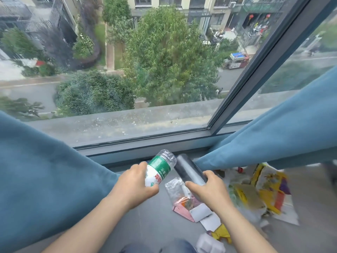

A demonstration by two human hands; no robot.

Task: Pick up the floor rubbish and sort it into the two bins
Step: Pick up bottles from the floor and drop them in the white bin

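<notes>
- L hand (135,183), lower centre: fingers + thumb curled round bottle (160,168), gripping its lower end.
- Bottle: clear plastic, green/white label, crumpled at upper end; held off floor (155,225), tilted, upper end toward window frame (255,70).
- R hand (206,189), just right of centre: wrapped round grey roll (189,170), gripping its lower end.
- Roll: tilted up-left, top end just beside bottle's upper end; touching or not, can't tell.
- Between + below hands, on floor: clear bag (176,187), pink carton (182,210), two white cards (200,212) overlapping carton's right edge.
- Lower, near bottom edge: yellow wrapper (221,232), white tray (209,243) just left of it.
- Right of R hand: heap of yellow bags (268,189) + thin plastic, on floor under R curtain (273,125).
- L curtain (45,170): blue, fills lower left, hem beside L wrist.
- Upper frame: glass, tree (164,52) + street outside.
</notes>
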